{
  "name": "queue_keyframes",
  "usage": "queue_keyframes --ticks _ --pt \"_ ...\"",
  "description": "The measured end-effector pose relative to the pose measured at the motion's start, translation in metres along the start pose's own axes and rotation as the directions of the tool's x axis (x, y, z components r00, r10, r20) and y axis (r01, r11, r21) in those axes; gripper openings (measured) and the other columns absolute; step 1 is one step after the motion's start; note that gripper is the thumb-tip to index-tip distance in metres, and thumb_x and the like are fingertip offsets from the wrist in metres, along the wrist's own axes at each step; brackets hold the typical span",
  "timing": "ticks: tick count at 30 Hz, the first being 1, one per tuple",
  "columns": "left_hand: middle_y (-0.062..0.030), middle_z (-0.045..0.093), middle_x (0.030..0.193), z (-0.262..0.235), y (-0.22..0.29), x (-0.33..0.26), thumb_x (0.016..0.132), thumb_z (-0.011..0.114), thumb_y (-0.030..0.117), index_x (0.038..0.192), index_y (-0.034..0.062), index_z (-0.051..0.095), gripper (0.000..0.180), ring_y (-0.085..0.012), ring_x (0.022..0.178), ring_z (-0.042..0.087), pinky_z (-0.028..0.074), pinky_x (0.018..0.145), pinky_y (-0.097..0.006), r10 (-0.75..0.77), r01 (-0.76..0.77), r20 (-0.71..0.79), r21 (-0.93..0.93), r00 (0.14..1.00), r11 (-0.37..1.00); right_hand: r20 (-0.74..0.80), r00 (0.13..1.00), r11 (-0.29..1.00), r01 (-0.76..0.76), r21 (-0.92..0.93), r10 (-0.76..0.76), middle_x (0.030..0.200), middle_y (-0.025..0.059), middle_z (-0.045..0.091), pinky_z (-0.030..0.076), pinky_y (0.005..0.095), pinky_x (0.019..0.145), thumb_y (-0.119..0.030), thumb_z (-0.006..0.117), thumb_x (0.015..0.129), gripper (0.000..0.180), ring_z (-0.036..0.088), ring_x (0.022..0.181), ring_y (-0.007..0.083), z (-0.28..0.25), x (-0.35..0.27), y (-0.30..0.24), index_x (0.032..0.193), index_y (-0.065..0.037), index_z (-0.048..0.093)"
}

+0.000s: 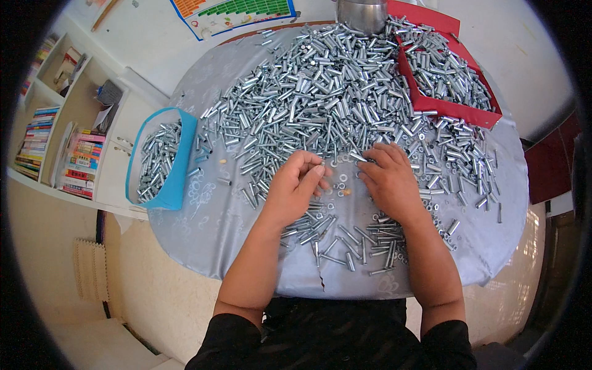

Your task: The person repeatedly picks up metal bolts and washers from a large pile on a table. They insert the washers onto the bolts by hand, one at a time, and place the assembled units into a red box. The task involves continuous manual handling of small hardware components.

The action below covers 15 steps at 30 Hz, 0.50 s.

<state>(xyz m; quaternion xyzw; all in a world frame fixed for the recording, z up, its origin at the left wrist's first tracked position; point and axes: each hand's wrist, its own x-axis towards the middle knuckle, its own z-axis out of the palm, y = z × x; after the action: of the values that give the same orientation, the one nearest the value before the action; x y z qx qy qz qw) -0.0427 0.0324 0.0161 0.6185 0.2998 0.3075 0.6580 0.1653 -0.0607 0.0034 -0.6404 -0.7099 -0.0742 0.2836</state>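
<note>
My left hand (297,187) is over the middle of the table, thumb and fingers curled together; what they hold, if anything, is too small to make out. Opposite it, my right hand (390,180) has its fingers bent, with a short metal sleeve (357,157) at the fingertips. Between the hands lie loose nuts and washers (343,178). Beyond them rises a large heap of shiny metal sleeves and bolts (308,102). Nearer my body, a smaller scatter of bolts (351,240) lies between my forearms.
A blue fabric bin (185,161) holding metal sleeves stands at the left table edge. At the far right, a red box (456,111) is full of similar parts, with a metal pot (362,16) beside it. A silvery cloth (209,240) covers the round table. Bookshelves (74,123) stand left.
</note>
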Motion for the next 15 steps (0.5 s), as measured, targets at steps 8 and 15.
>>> queue_keyframes --ticks 8,15 --pt "-0.0071 0.066 0.094 0.005 0.0 0.001 0.092 0.057 0.004 0.111 -0.0009 0.06 0.02 -0.0098 0.074 0.06 0.05 0.062 -0.024 -0.135 0.136 0.017 -0.019 0.991 0.991 0.0 0.999 0.997 -0.035 0.069 0.035 0.095 0.0081 0.061 0.043 0.0429 0.094 -0.009 0.066 0.072 0.015 0.057 0.098 0.0287 0.006 -0.002 0.007 0.087 -0.007 0.066" --pt "-0.0106 0.068 0.102 0.005 -0.012 0.003 0.091 0.057 0.001 0.12 -0.002 0.059 0.03 -0.0136 0.08 0.064 0.055 0.072 -0.027 -0.13 0.139 0.069 -0.145 0.989 0.98 -0.093 0.974 0.959 -0.18 0.217 0.204 0.094 0.0125 0.057 0.047 0.0399 0.082 -0.001 0.062 0.077 0.034 0.056 0.089 0.032 -0.004 0.006 -0.007 0.111 -0.005 0.063"
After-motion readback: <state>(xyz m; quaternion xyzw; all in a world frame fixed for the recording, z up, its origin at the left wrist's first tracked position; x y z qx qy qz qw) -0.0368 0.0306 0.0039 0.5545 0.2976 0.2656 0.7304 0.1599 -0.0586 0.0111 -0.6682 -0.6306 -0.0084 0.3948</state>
